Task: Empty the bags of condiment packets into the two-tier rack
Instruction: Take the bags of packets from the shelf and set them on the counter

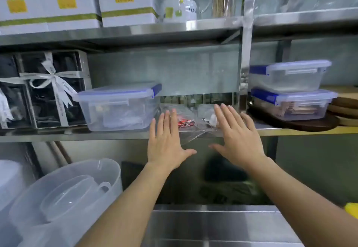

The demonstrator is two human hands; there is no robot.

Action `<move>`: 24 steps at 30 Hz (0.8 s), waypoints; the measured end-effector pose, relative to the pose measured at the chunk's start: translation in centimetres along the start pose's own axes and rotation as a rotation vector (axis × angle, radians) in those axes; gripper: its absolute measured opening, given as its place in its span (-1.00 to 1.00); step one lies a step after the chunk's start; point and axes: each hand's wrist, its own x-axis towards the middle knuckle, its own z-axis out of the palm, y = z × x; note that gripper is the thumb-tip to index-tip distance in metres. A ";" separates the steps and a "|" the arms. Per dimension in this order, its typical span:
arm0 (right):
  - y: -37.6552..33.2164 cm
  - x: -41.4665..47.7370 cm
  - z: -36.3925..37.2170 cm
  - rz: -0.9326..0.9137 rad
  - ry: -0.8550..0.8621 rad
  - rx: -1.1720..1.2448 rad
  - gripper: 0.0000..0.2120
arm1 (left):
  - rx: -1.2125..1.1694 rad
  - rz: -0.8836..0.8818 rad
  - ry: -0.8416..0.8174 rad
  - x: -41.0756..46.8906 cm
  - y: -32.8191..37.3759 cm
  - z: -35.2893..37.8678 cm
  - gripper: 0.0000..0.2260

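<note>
Both hands are raised flat with fingers spread and nothing in them, the left hand (pixel 166 140) just left of the clear bags of condiment packets (pixel 190 120) and the right hand (pixel 235 140) just right of them. The bags lie on the steel shelf (pixel 77 135), with the lidded plastic tub (pixel 118 108) close on their left and the stacked blue-clipped containers (pixel 292 90) farther to their right; no two-tier rack is in sight. A loose flap of the bags droops over the shelf edge, so I judge a one-sided grab could tip them and spill packets toward the counter (pixel 213 225) below.
</note>
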 end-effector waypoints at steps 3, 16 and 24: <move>0.1 0.2 1.5 -0.008 0.054 -0.062 -0.16 | 0.078 -0.039 0.081 0.2 1.0 0.9 0.18; 2.4 0.1 0.4 -0.068 0.146 -0.122 -0.91 | -0.127 0.088 0.171 1.3 -1.4 -3.1 -0.86; 1.8 -0.1 -6.7 -0.026 0.215 -0.006 -0.94 | -0.144 0.122 0.030 0.5 -2.2 -10.8 -0.72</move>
